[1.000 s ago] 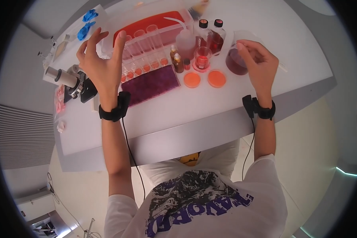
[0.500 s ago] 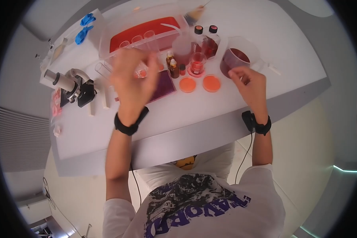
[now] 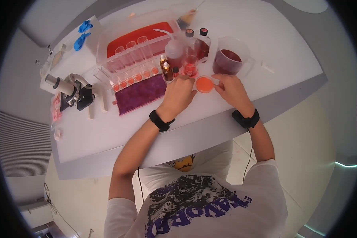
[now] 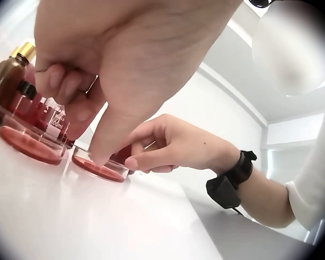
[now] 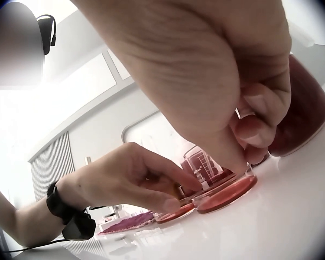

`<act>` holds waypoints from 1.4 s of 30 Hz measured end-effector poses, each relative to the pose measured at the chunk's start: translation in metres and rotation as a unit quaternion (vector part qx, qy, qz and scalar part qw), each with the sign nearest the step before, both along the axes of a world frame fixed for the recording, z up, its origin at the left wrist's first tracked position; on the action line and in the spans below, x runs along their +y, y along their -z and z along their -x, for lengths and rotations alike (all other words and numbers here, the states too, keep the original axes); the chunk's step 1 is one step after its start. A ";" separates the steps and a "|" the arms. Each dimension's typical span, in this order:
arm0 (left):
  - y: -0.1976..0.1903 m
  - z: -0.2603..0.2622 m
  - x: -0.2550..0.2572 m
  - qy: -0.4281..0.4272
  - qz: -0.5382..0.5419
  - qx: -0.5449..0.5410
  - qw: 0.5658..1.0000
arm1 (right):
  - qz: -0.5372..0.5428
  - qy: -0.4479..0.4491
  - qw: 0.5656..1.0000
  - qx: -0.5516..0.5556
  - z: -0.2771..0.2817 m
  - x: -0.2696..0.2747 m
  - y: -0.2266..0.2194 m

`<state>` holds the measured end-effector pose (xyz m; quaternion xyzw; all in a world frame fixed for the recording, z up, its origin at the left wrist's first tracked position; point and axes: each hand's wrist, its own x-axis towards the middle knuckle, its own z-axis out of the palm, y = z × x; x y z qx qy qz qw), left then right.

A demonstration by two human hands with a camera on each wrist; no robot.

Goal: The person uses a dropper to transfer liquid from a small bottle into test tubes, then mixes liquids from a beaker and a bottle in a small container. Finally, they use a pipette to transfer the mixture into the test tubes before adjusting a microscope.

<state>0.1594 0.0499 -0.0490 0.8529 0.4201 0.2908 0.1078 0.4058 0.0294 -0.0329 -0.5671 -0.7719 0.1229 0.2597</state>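
Note:
Two round petri dishes with orange-red contents lie side by side. In the head view the right-hand petri dish (image 3: 204,84) sits between my two hands, flat on the table. My right hand (image 3: 235,92) pinches its right rim with thumb and index finger. My left hand (image 3: 179,96) reaches its left rim, thumb and index finger spread apart and the other fingers curled. The left petri dish (image 4: 30,143) stands beside it, hidden under my left hand in the head view. Behind my fingers are a small beaker of red liquid (image 3: 190,67) and brown dropper bottles (image 3: 167,72).
A measuring jug of dark purple liquid (image 3: 228,61) stands beyond my right hand. Black-capped bottles (image 3: 203,45) and a wash bottle (image 3: 173,51) are behind. Left are a purple rectangular slab (image 3: 141,96), upright tubes (image 3: 133,55) and a microscope (image 3: 77,91). The table edge (image 3: 186,135) runs near my wrists.
My left hand has swung right and down from above the tubes to the petri dishes. My right hand has moved left from the measuring jug to the right-hand petri dish.

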 end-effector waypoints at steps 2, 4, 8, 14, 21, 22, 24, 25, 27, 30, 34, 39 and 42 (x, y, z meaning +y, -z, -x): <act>0.003 -0.001 0.003 -0.006 -0.003 0.001 1.000 | 0.008 -0.005 1.000 0.008 -0.002 0.003 0.003; 0.004 -0.003 0.005 -0.011 -0.005 0.002 1.000 | -0.002 -0.012 1.000 0.021 -0.005 0.005 0.009; 0.009 -0.005 0.010 -0.007 -0.011 -0.010 1.000 | 0.008 -0.028 0.999 0.028 -0.009 0.008 0.010; 0.027 -0.008 0.018 0.020 -0.076 -0.013 0.997 | 0.055 -0.051 0.997 0.034 -0.017 0.012 -0.001; 0.015 0.000 0.007 0.036 -0.076 -0.043 0.996 | 0.100 -0.063 0.993 0.022 -0.013 0.004 -0.020; 0.011 0.007 0.003 0.032 -0.076 -0.043 0.996 | 0.105 -0.064 0.992 0.018 -0.007 0.001 -0.029; -0.003 0.029 -0.011 0.007 -0.044 0.024 0.999 | 0.112 -0.072 0.991 0.016 0.011 -0.008 -0.044; -0.014 0.045 -0.020 -0.001 -0.045 0.028 0.999 | 0.106 -0.083 0.991 0.011 0.025 -0.011 -0.052; -0.033 0.084 -0.042 -0.026 -0.001 0.011 1.000 | 0.097 -0.114 0.989 0.009 0.056 -0.013 -0.059; -0.043 0.156 -0.074 -0.051 -0.020 -0.019 0.998 | 0.047 -0.194 0.980 -0.010 0.121 -0.006 -0.059; -0.061 0.249 -0.117 -0.153 0.063 -0.043 0.985 | -0.004 -0.308 0.951 0.002 0.220 0.004 -0.054; -0.039 0.343 -0.125 -0.197 0.035 -0.038 0.979 | -0.080 -0.377 0.923 -0.019 0.329 0.021 -0.013; -0.028 0.379 -0.112 -0.203 0.047 -0.019 0.978 | -0.063 -0.374 0.925 -0.012 0.364 0.030 -0.009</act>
